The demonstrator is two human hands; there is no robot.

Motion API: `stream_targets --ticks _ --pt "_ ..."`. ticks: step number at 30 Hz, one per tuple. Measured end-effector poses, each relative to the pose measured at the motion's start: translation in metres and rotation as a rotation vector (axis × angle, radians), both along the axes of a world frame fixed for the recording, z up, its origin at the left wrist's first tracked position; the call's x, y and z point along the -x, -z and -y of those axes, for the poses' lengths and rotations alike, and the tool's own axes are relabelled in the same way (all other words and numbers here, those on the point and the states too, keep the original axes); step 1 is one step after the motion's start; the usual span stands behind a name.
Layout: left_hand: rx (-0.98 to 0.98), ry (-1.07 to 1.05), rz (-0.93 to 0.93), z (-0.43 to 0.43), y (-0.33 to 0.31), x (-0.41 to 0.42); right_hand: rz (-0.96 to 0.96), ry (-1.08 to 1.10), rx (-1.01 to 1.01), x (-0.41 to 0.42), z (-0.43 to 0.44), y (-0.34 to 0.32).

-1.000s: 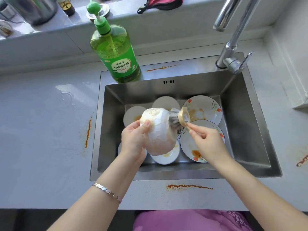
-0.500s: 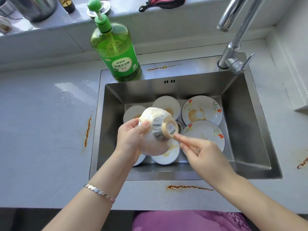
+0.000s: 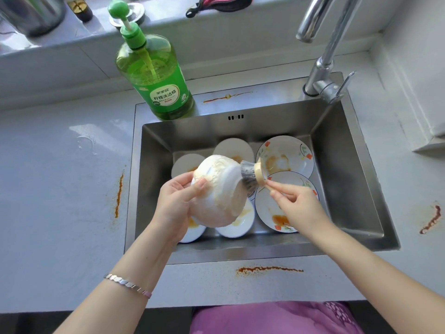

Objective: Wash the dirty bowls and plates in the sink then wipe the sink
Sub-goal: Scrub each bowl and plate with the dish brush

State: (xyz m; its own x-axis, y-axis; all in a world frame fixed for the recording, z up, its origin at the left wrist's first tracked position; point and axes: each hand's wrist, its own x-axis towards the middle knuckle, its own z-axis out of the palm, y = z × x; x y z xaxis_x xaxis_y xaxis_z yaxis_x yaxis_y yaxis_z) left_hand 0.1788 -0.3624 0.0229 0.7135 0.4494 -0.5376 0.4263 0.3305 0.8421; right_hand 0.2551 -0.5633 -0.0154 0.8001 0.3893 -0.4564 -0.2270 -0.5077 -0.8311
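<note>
My left hand (image 3: 179, 203) grips a white bowl (image 3: 218, 196) tipped on its side above the steel sink (image 3: 346, 189), its outside coated in foam. My right hand (image 3: 297, 206) holds a dish brush (image 3: 251, 175) with a tan head and grey bristles, pressed against the bowl's right side near its base. Below them lie several dirty dishes: two flower-patterned plates (image 3: 285, 156) with orange sauce stains at the right, and plain white plates (image 3: 233, 148) at the back and left, partly hidden by the bowl and my hands.
A green dish-soap pump bottle (image 3: 156, 78) stands on the sink's back-left rim. The chrome faucet (image 3: 322, 68) rises at the back right. Orange sauce smears (image 3: 267, 269) mark the grey counter in front, left and right of the sink. Jars and a red cloth sit on the window ledge.
The brush swept from the bowl's right side across its front face and is back at the right side. The bowl stays held in my left hand, turned slightly.
</note>
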Motion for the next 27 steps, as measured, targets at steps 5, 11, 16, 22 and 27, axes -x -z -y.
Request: stream_targets --ticks 5,11,16,22,27 --pt "-0.34 0.295 -0.079 0.006 0.022 -0.006 -0.111 -0.005 0.206 -0.012 0.035 0.029" --pt "-0.747 0.759 -0.455 0.024 0.098 -0.025 -0.092 0.098 0.219 -0.011 0.062 0.038" --pt "-0.713 0.759 -0.504 0.032 0.131 -0.01 -0.09 0.107 0.224 -0.011 0.066 0.038" --pt "-0.739 0.851 -0.549 0.034 0.153 -0.001 -0.101 0.045 0.208 -0.001 0.055 0.042" --pt "-0.688 0.921 -0.55 0.032 0.174 0.0 -0.117 0.024 0.206 -0.004 0.039 0.046"
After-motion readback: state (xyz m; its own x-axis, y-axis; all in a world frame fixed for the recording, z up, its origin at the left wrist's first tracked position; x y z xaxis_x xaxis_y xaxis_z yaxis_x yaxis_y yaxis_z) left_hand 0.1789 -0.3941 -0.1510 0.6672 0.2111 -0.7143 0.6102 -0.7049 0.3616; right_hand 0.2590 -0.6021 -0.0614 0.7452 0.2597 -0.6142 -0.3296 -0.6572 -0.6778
